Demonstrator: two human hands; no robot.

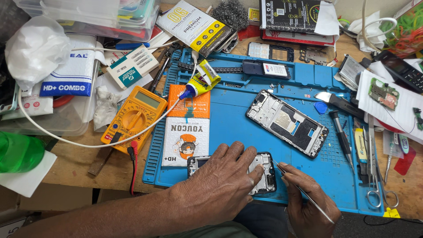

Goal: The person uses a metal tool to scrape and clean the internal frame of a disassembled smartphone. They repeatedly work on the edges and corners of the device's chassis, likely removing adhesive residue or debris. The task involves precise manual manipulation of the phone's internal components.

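My left hand (220,183) lies flat over an opened phone body (265,172) at the near edge of the blue work mat (229,110), pressing it down. My right hand (306,198) pinches thin metal tweezers (304,191), whose tip points at the phone's right edge. A second phone frame (287,122), stripped and dark, lies tilted in the mat's middle.
A yellow multimeter (134,118) with red and black leads sits left of the mat. A glue tube (199,83), an orange-and-white package (187,125), a screwdriver (341,134), scissors (374,176), a green circuit board (383,93) and piled boxes crowd the wooden bench.
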